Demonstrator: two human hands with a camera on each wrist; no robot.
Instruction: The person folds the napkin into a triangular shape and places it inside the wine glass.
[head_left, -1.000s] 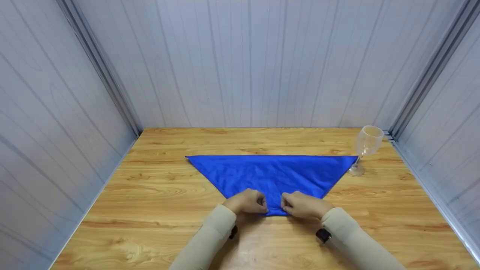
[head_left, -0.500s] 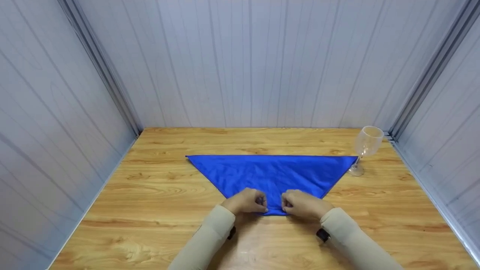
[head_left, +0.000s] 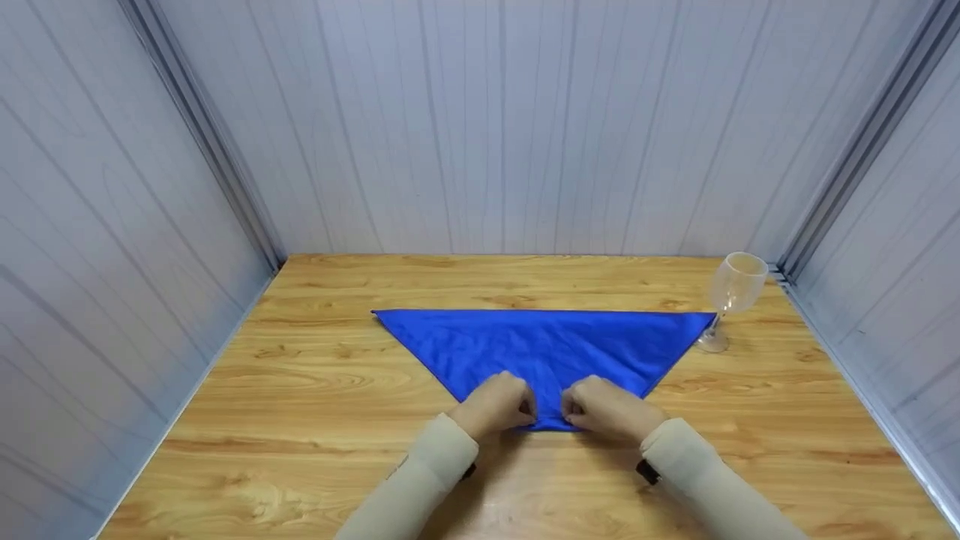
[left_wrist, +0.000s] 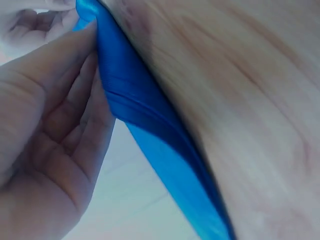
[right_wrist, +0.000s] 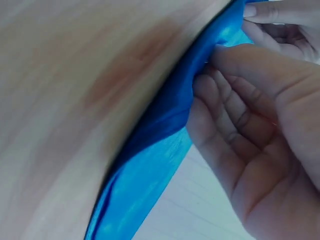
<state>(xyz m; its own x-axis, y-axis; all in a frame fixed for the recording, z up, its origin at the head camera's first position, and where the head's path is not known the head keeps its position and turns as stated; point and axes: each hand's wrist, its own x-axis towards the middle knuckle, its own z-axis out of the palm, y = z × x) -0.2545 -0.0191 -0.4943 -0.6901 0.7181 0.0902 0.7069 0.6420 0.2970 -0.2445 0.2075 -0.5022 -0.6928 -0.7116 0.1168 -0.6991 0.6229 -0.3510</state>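
Note:
A shiny blue cloth [head_left: 570, 345] lies on the table with its long straight edge at the back and its sides slanting in toward me. At its short near edge, my left hand [head_left: 493, 405] and my right hand [head_left: 609, 409] sit side by side, a small gap apart. Both hands pinch that edge between thumb and curled fingers. In the left wrist view the cloth's edge [left_wrist: 135, 95] is turned over in a narrow fold at the fingertips. The same rolled edge [right_wrist: 165, 107] shows in the right wrist view, by the right thumb and forefinger.
A clear stemmed wine glass [head_left: 737, 283] stands upright at the back right, its foot beside the cloth's right corner. The wood-patterned table [head_left: 300, 420] is bounded by pale panel walls [head_left: 480, 127] at the back and both sides.
The left hand has tipped slightly, its knuckles rising a little at the cloth's near edge. The right hand has barely moved, and the cloth and glass look the same.

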